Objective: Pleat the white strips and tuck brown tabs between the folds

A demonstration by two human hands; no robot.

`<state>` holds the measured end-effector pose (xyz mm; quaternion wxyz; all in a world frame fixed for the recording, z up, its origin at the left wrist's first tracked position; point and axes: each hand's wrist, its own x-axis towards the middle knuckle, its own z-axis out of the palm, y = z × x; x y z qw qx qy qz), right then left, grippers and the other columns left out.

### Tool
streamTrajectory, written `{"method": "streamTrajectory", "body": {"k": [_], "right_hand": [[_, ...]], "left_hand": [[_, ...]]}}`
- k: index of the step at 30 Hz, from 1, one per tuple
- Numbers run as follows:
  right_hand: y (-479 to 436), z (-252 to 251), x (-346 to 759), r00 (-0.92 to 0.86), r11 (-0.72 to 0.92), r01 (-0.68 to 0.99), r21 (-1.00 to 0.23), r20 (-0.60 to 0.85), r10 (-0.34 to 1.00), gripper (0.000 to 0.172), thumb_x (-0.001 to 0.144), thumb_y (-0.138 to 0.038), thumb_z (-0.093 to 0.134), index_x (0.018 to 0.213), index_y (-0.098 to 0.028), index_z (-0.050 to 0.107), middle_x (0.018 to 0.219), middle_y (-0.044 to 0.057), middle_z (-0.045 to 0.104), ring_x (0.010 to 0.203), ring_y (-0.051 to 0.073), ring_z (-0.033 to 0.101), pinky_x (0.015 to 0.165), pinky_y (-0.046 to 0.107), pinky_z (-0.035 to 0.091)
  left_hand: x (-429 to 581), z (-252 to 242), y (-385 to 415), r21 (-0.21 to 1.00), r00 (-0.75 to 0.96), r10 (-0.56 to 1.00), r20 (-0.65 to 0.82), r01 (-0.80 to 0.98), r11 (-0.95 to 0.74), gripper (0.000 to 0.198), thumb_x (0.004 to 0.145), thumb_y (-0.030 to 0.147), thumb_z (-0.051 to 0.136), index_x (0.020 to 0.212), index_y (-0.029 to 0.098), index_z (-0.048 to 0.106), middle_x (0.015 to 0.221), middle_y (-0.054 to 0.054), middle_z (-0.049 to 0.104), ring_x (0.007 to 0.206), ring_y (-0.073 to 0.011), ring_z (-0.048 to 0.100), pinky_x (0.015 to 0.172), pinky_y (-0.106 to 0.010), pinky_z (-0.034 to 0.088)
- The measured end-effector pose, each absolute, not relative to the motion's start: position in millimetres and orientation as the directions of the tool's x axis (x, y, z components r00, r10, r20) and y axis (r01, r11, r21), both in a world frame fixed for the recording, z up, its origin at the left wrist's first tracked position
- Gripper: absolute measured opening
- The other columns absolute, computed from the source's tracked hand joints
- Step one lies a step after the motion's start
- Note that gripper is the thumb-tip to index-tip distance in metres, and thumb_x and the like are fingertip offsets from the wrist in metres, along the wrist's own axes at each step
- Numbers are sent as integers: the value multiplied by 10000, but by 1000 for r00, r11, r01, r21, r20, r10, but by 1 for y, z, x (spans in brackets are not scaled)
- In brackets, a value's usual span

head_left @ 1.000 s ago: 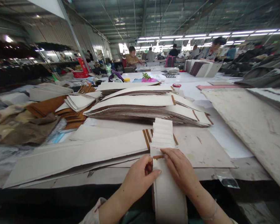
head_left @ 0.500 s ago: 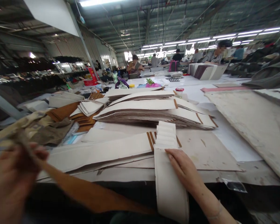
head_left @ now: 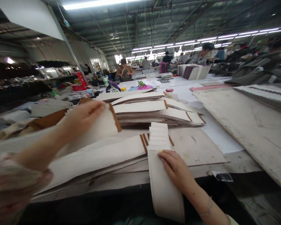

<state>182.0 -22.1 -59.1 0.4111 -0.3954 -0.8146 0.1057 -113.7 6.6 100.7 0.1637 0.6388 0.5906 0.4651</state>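
off-white strip [head_left: 100,126], brown end band, pinched by left hand [head_left: 83,116]

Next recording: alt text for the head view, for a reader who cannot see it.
The left hand lifts a white strip with a brown edge, while the right hand presses a stack of white strips hanging over the table edge. Larger stacks lie behind.

Legible text: none. Red sign [head_left: 81,78] at 10 o'clock, far left of the hall: markings too blurred to read. Stacked white strips [head_left: 158,136] and card sheets [head_left: 140,107] at 12 o'clock: no print visible.
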Motion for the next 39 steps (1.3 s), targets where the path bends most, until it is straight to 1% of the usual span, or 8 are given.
{"method": "streamTrajectory", "body": {"k": [2,6,9,16,25,29,32,39], "right_hand": [[-24,-60,183,-356,666,564,-488,583,730,257,830,-151,407,1005,-211,586,1032,85,596,981,195,543,842,392,466],[-26,-61,182,-349,648,580,-494,568,745,253,827,-145,419,1005,-210,586,1035,84,589,997,195,531,854,391,463],[-26,-62,181,-334,639,588,-495,571,750,244,823,-141,426,997,-205,585,1024,81,589,1001,195,525,858,385,460],[-28,-66,181,-304,646,596,-476,611,731,250,825,-139,420,1008,-206,576,990,82,565,966,197,521,833,382,464],[-31,-67,181,-223,610,640,-467,646,730,172,809,-161,481,954,-199,566,918,73,540,918,198,507,799,375,460],[-30,-69,181,-221,614,642,-459,657,721,176,809,-167,484,963,-213,557,922,68,537,911,202,512,793,386,462],[-30,-72,181,-225,627,632,-455,666,711,191,809,-155,482,977,-216,550,930,68,534,923,204,508,798,391,460],[-32,-74,184,-206,649,622,-437,709,675,217,802,-140,489,998,-217,540,960,76,529,937,204,503,816,407,450]], "left_hand": [[-110,70,23,511,181,930,320,793,-331,264,813,281,429,982,162,594,881,70,596,918,-133,549,913,-330,376],[-106,6,42,292,282,895,346,874,-388,288,786,261,484,1045,169,573,1082,-80,589,1019,-223,510,923,-387,373],[-93,-3,34,177,272,850,452,906,-384,266,839,240,406,1058,175,542,1078,-82,564,1018,-222,485,917,-391,358],[-16,-3,-4,353,307,888,344,834,-425,217,849,342,445,752,176,545,798,-32,532,818,-189,492,756,-322,404],[8,-21,-20,520,132,918,374,789,-326,148,786,294,538,750,185,445,757,-3,483,746,-172,487,692,-301,394],[10,-18,-23,705,96,982,164,684,-184,146,790,304,525,868,195,467,722,17,540,645,-150,523,611,-267,406],[14,-18,-25,833,106,991,78,540,-123,351,791,274,518,1118,208,407,831,0,610,722,-158,578,664,-261,437],[15,-16,-27,814,148,988,41,568,-119,528,804,250,484,1300,238,300,984,-30,628,815,-180,605,762,-294,452]]}}
